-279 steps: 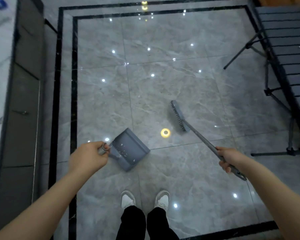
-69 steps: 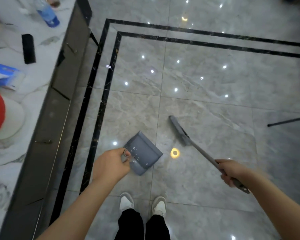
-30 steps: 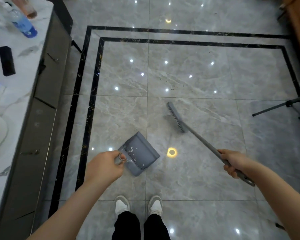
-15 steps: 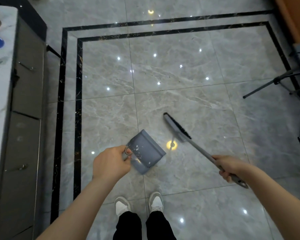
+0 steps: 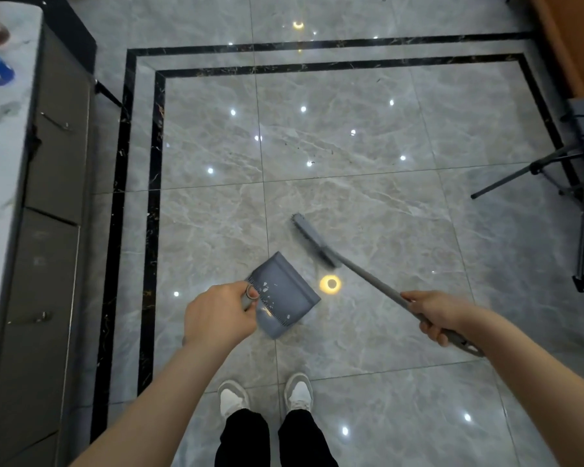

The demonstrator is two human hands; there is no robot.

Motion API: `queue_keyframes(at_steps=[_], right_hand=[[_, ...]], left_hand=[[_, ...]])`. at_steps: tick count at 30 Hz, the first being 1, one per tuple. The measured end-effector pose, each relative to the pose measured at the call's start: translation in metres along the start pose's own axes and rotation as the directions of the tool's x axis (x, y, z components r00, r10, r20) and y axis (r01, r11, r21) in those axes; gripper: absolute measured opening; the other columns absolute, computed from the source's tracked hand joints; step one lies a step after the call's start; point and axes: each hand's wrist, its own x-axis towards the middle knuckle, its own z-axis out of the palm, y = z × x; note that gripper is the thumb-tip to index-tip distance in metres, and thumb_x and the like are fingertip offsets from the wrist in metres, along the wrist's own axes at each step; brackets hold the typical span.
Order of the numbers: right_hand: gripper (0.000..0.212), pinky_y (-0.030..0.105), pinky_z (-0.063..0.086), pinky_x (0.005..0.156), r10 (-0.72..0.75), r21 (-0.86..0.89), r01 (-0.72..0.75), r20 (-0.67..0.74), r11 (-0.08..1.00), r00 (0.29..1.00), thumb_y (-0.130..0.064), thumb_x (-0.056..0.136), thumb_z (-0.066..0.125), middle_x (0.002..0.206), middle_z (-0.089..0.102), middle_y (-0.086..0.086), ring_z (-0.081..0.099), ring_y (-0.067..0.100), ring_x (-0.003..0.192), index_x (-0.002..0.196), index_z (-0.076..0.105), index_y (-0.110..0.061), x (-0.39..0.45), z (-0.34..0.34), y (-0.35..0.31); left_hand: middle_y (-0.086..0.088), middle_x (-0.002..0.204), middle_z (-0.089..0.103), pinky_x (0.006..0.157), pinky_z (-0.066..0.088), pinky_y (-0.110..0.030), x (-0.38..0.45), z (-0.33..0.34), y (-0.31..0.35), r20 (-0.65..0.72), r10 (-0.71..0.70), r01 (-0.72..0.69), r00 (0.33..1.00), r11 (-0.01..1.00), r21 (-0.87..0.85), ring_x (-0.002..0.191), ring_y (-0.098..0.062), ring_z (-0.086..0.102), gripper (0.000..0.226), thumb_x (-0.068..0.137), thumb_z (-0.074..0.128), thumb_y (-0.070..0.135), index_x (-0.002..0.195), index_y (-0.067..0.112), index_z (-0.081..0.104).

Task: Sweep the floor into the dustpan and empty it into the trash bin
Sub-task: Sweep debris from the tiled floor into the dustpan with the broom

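Vs half a second ago: broom (image 5: 321, 246) head has swung back out from the pan mouth, and it's now just above and right of the dustpan (image 5: 285, 293), not touching it. Bristles face the lower left. Dustpan barely shifted. Reads as end of one stroke and reset for the next, so sweeping is still in progress; emptying is not started and no trash bin is in frame.

Grip state: left hand (image 5: 218, 315) is curled around the dustpan's handle, thumb on top. Right hand (image 5: 435, 315) is wrapped around the broom shaft near its lower end.

Dustpan sits at frame centre, just above the shoes (image 5: 263, 394); whether it's resting on the floor (image 5: 368, 203) or held just off it, I can't tell. Long axis runs diagonally, handle toward the left, open mouth pointing upper right at the broom. White specks are inside near the handle end.

Broom shaft runs from lower right up to centre, with the head's long axis angled across it.

Dark debris remains on the tile in upper centre, so my guess is that more passes are needed.
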Motion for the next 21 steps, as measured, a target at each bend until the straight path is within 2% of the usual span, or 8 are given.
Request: queue_keyframes(at_steps=[4, 6, 8, 10, 12, 15, 17, 21], right_hand=[[0.045, 0.014, 0.025, 0.033, 0.051, 0.009, -0.053, 0.195, 0.999, 0.979, -0.015, 0.102, 0.026, 0.058, 0.033, 0.002, 0.026, 0.007, 0.03, 0.143, 0.034, -0.032, -0.003, 0.027, 0.003], [0.042, 0.013, 0.023, 0.031, 0.073, 0.059, -0.094, 0.295, 0.994, 0.953, -0.018, 0.102, 0.028, 0.054, 0.032, 0.001, 0.024, 0.005, 0.031, 0.14, 0.036, -0.034, -0.009, 0.025, 0.003], [0.038, 0.012, 0.022, 0.029, 0.083, 0.1, -0.121, 0.326, 0.988, 0.942, -0.02, 0.103, 0.029, 0.051, 0.032, 0.0, 0.022, 0.004, 0.031, 0.136, 0.04, -0.035, -0.017, 0.016, 0.001], [0.036, 0.012, 0.022, 0.03, 0.086, 0.089, -0.118, 0.302, 0.989, 0.949, -0.021, 0.102, 0.03, 0.052, 0.033, 0.0, 0.022, 0.004, 0.031, 0.133, 0.041, -0.036, -0.024, 0.007, -0.001], [0.036, 0.012, 0.023, 0.03, 0.076, 0.084, -0.101, 0.255, 0.991, 0.964, -0.02, 0.103, 0.029, 0.052, 0.034, 0.001, 0.024, 0.005, 0.031, 0.133, 0.04, -0.036, -0.028, 0.002, -0.004], [0.041, 0.011, 0.024, 0.03, 0.072, 0.115, -0.092, 0.171, 0.989, 0.983, -0.018, 0.103, 0.028, 0.051, 0.032, 0.002, 0.025, 0.006, 0.028, 0.14, 0.035, -0.033, -0.027, -0.004, -0.01], [0.043, 0.011, 0.024, 0.029, 0.064, 0.121, -0.077, 0.108, 0.99, 0.992, -0.018, 0.103, 0.027, 0.053, 0.032, 0.003, 0.025, 0.007, 0.028, 0.144, 0.032, -0.031, -0.023, -0.002, -0.017], [0.046, 0.013, 0.026, 0.03, 0.017, 0.068, -0.015, -0.028, 0.998, 0.999, -0.014, 0.103, 0.025, 0.053, 0.035, 0.004, 0.026, 0.009, 0.026, 0.146, 0.032, -0.028, -0.015, 0.018, -0.038]], left_hand=[[0.008, 0.079, 0.061, 0.046, 0.025, -0.019, 0.0, -0.003, 0.0, 0.022, 0.005, -0.005, 1.0, 1.0, 0.001, 0.068, -0.014, 0.047, 0.011, 0.089, 0.054, 0.037, 0.094, 0.039, 0.063], [0.009, 0.077, 0.057, 0.046, 0.026, -0.019, -0.002, -0.005, 0.0, 0.032, -0.002, 0.002, 0.999, 1.0, 0.006, 0.068, -0.014, 0.047, 0.011, 0.089, 0.054, 0.035, 0.094, 0.038, 0.063], [0.01, 0.074, 0.052, 0.048, 0.028, -0.021, -0.004, -0.006, -0.002, 0.042, -0.008, 0.009, 0.999, 1.0, -0.008, 0.068, -0.015, 0.047, 0.01, 0.089, 0.054, 0.034, 0.094, 0.038, 0.062], [0.01, 0.073, 0.052, 0.051, 0.032, -0.023, -0.006, -0.007, -0.004, 0.062, -0.01, 0.012, 0.998, 1.0, -0.027, 0.068, -0.015, 0.049, 0.007, 0.089, 0.055, 0.034, 0.087, 0.039, 0.059], [0.01, 0.07, 0.051, 0.055, 0.034, -0.024, -0.012, -0.009, -0.01, 0.071, -0.012, 0.015, 0.997, 0.998, -0.053, 0.068, -0.016, 0.049, 0.013, 0.089, 0.055, 0.034, 0.078, 0.04, 0.052], [0.011, 0.063, 0.046, 0.05, 0.031, -0.024, -0.024, -0.011, -0.027, 0.06, -0.016, 0.022, 0.998, 0.995, -0.099, 0.066, -0.014, 0.049, 0.019, 0.088, 0.055, 0.033, 0.073, 0.041, 0.047], [0.01, 0.064, 0.05, 0.047, 0.029, -0.023, -0.034, -0.015, -0.043, 0.049, -0.032, 0.037, 0.998, 0.992, -0.117, 0.065, -0.014, 0.051, 0.018, 0.086, 0.055, 0.031, 0.072, 0.04, 0.049], [0.011, 0.058, 0.048, 0.052, 0.034, -0.023, -0.052, -0.026, -0.078, 0.03, -0.106, 0.109, 0.994, 0.988, -0.108, 0.062, -0.015, 0.05, 0.033, 0.084, 0.056, 0.03, 0.057, 0.041, 0.042]])
